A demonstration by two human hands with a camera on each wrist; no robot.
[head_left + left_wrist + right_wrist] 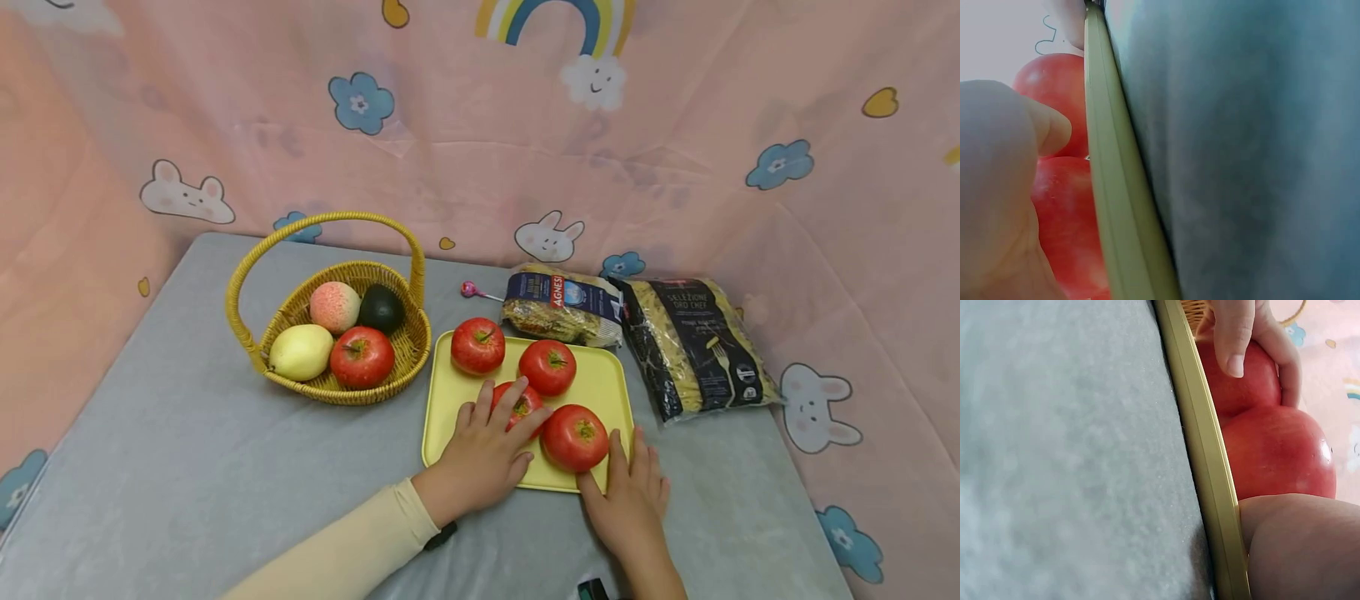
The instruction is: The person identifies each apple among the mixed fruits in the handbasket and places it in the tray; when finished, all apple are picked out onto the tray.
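Several red apples sit on a yellow tray point(442, 421). My left hand point(480, 462) reaches over the tray's front and grips one apple point(1247, 394); its thumb and fingers lie round the fruit in the right wrist view, while the head view has it partly hidden under the fingers. Touching that one is the front right apple point(573, 437). Against this apple's right side rests my right hand point(630, 504), fingers extended along the tray's right front corner, thumb at the front. Behind them are a back left apple point(477, 346) and another apple point(547, 367).
Left of the tray stands a yellow wicker basket point(412, 350), tall handle up, holding a peach point(335, 307), an avocado point(382, 309), a pale yellow pear-like fruit point(300, 352) and an apple point(362, 357). Pasta bags point(562, 304) and a lollipop point(468, 288) lie behind.
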